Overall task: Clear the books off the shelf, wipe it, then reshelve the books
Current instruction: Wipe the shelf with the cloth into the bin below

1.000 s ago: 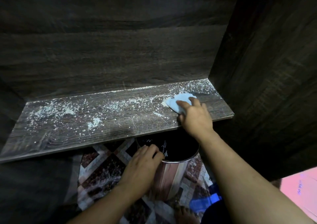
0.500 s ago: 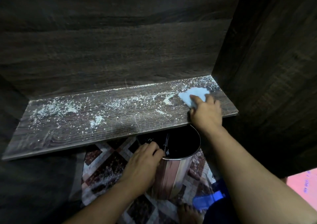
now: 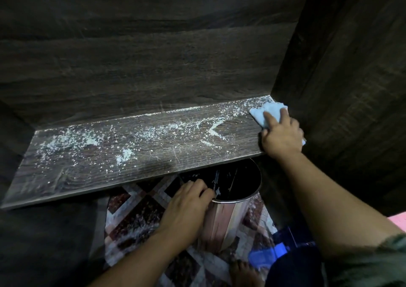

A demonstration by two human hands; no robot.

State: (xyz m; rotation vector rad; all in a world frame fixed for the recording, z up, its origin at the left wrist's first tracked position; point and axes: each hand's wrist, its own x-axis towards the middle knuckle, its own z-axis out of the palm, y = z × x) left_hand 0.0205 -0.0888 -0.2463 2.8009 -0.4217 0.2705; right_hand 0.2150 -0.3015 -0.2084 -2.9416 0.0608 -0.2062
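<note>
Right hand (image 3: 282, 136) had slid the blue cloth (image 3: 267, 113) from mid-shelf into the far right corner of the shelf (image 3: 87, 172), fingers flat, pressing it down. Left hand (image 3: 186, 205) gripped the bin (image 3: 222, 218) rim, fingers curled, under the shelf edge. Wiping step; no books in view. Next, probably: drag white crumbs (image 3: 153, 130) forward into bin.

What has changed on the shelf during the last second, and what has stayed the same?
The right hand slid the blue cloth rightward along the shelf, up to the side wall, leaving a curved line of white dust behind. The left hand keeps gripping the rim of the bin below; dust further left lies untouched.
</note>
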